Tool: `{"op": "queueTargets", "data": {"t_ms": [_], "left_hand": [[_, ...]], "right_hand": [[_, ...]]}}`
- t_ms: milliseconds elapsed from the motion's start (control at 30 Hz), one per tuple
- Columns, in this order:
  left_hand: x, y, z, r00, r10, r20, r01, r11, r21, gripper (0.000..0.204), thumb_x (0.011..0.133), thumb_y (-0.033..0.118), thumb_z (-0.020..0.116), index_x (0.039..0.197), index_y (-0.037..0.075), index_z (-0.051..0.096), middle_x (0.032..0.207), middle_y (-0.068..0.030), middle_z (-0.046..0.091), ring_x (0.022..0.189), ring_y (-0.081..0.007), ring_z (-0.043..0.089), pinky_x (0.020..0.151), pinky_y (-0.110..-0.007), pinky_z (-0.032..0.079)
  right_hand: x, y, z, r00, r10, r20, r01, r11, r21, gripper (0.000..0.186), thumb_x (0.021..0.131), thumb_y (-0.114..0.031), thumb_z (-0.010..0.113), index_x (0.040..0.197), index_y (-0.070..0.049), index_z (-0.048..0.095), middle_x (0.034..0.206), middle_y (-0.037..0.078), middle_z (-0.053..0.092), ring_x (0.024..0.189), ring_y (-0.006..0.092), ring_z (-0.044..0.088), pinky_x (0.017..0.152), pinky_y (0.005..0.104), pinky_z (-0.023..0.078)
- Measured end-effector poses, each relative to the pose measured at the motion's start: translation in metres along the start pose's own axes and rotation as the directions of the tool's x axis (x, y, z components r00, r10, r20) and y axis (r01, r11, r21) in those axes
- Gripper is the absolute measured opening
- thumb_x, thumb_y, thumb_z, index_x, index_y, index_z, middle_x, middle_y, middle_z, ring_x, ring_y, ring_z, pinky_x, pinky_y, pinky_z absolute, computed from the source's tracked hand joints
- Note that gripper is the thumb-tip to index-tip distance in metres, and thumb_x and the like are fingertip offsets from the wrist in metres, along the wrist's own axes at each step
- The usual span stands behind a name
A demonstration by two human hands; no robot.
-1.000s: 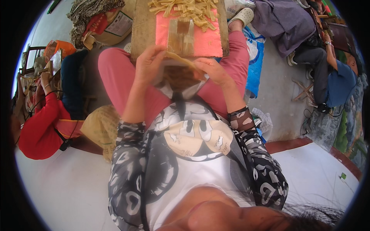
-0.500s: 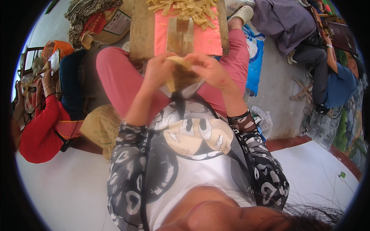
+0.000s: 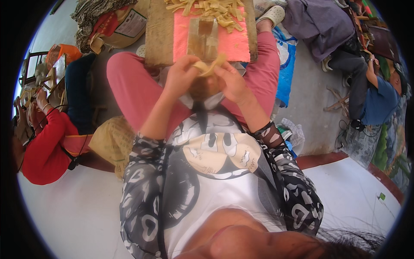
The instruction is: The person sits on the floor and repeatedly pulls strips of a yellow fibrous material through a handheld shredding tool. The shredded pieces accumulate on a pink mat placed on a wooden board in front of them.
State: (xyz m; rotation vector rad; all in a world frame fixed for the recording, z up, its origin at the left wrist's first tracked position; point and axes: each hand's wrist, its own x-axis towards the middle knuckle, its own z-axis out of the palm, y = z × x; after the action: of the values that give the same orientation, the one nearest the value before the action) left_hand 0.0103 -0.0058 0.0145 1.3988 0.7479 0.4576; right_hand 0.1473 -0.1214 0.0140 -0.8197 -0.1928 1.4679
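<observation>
A pale yellow, flat, flexible strip point(image 3: 206, 68) is bent between my two hands, above my lap. My left hand point(image 3: 182, 77) pinches its left end between thumb and fingers. My right hand point(image 3: 233, 82) closes on the other side, with a free end of the strip sticking up past the fingertips. Just beyond my fingers lies a clear, taped, flat rectangular piece point(image 3: 202, 41) on a pink cloth point(image 3: 181, 41). Several similar yellow strips point(image 3: 217, 12) lie in a loose heap at the far end of that cloth. Below the strip, a brownish thing in my lap is partly hidden.
The cloth covers a worn wooden board point(image 3: 158, 36) between my knees. A blue and white bag point(image 3: 284, 64) lies by my right leg, and a tan sack point(image 3: 113, 140) at my left. A person in red point(image 3: 49, 146) sits left; another in blue point(image 3: 379, 101) sits right.
The strip has gone from stretched across my fingers to curved, one end now pointing up at the right. My right hand has moved slightly left and down, its fingers turned upward.
</observation>
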Motion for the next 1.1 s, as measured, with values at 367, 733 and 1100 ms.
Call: {"op": "queueTargets", "data": {"t_ms": [367, 733, 1100], "left_hand": [[-0.008, -0.008, 0.008, 0.987, -0.044, 0.152, -0.011, 0.939, 0.344, 0.013, 0.083, 0.004, 0.052, 0.095, 0.0, 0.054, 0.082, -0.0047, 0.058, 0.071, -0.0114, 0.055, 0.064, -0.025, 0.045], [-0.016, 0.003, 0.01, 0.957, 0.219, 0.189, -0.285, 0.829, 0.482, 0.015, 0.086, 0.015, 0.06, 0.092, 0.001, 0.058, 0.076, -0.0084, 0.059, 0.065, -0.0154, 0.055, 0.06, -0.03, 0.044], [-0.019, -0.004, 0.008, 0.991, -0.057, 0.124, 0.03, 0.978, 0.209, 0.026, 0.094, 0.024, 0.054, 0.083, 0.001, 0.06, 0.069, 0.0024, 0.056, 0.063, -0.0032, 0.048, 0.057, -0.019, 0.04]], "right_hand": [[-0.004, -0.003, -0.005, 0.998, -0.071, -0.001, 0.047, 0.667, -0.743, 0.029, 0.087, -0.016, 0.06, 0.111, -0.003, 0.054, 0.088, 0.004, 0.06, 0.071, 0.0095, 0.057, 0.063, 0.0206, 0.045], [-0.004, -0.011, -0.009, 0.993, 0.115, -0.003, -0.113, 0.965, -0.238, 0.028, 0.089, -0.014, 0.058, 0.116, -0.004, 0.055, 0.094, 0.0, 0.059, 0.075, 0.0062, 0.054, 0.064, 0.0173, 0.044], [0.011, -0.026, -0.025, 0.818, -0.517, -0.252, 0.031, 0.476, -0.879, 0.024, 0.086, -0.025, 0.06, 0.086, -0.001, 0.06, 0.071, 0.01, 0.064, 0.06, 0.0112, 0.058, 0.056, 0.0268, 0.046]]}}
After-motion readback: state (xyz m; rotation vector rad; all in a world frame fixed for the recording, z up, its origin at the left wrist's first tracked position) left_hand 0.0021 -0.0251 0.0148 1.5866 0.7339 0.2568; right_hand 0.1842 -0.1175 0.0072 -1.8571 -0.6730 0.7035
